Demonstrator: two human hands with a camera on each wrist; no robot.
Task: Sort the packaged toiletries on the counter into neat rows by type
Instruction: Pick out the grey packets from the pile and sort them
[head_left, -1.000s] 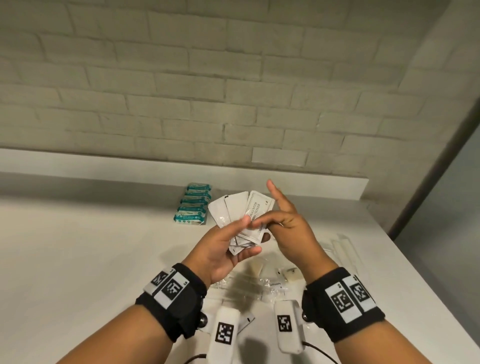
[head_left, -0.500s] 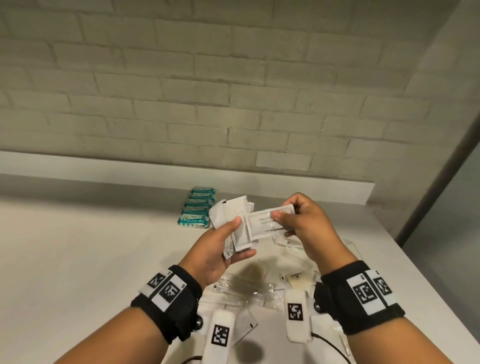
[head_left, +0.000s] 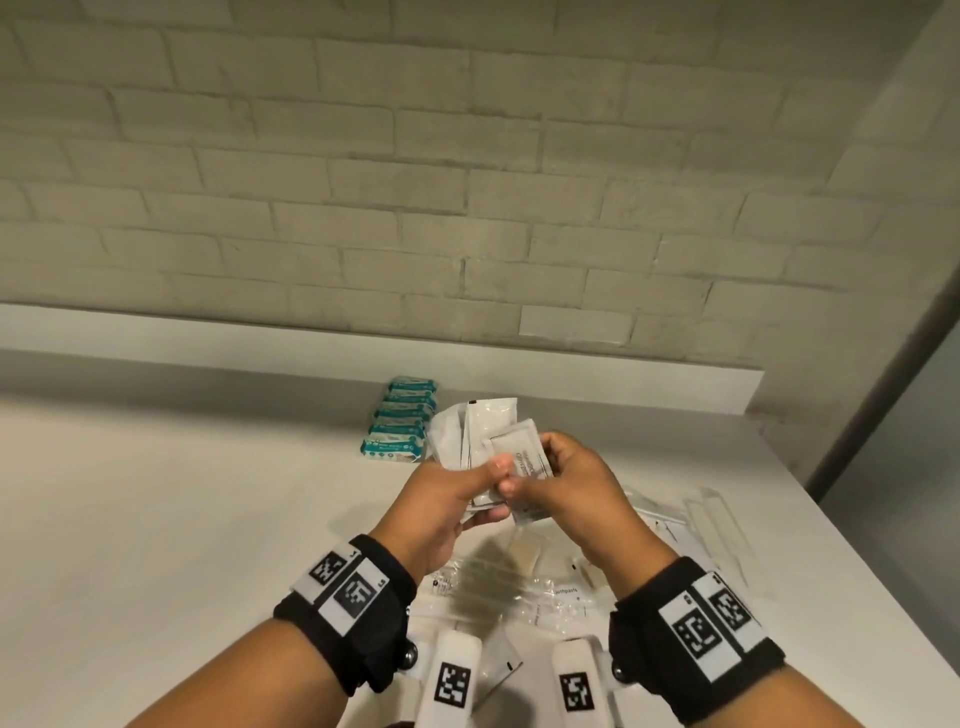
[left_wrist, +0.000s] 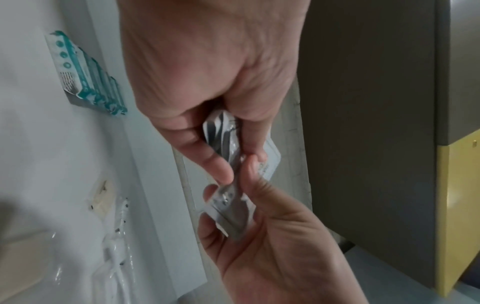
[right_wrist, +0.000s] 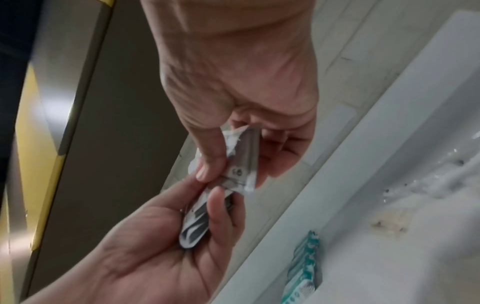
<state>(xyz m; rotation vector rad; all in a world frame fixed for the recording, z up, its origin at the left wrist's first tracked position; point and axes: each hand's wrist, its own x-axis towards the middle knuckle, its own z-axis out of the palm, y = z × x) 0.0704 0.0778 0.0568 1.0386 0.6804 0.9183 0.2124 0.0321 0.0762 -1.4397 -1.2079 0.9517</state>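
Observation:
My left hand (head_left: 467, 488) grips a fanned stack of white sachets (head_left: 480, 431) above the white counter (head_left: 156, 519). The same stack of sachets (left_wrist: 221, 131) shows edge-on between thumb and fingers in the left wrist view. My right hand (head_left: 550, 483) pinches one printed sachet (head_left: 524, 457) and holds it against the front of the stack. That printed sachet (right_wrist: 242, 162) sits between the right thumb and fingers, touching the stack (right_wrist: 197, 224) in the left hand. A neat row of teal-and-white packets (head_left: 402, 421) lies on the counter behind the hands.
Clear-wrapped toiletries (head_left: 498, 577) lie loose on the counter beneath my hands. Long clear-packed items (head_left: 711, 525) lie to the right, near the counter's edge. A raised white ledge (head_left: 571, 379) and a brick wall close off the back.
The right hand has brought its printed sachet back to the left and now holds it against the stack, thumbs touching. The head view has tilted a little.

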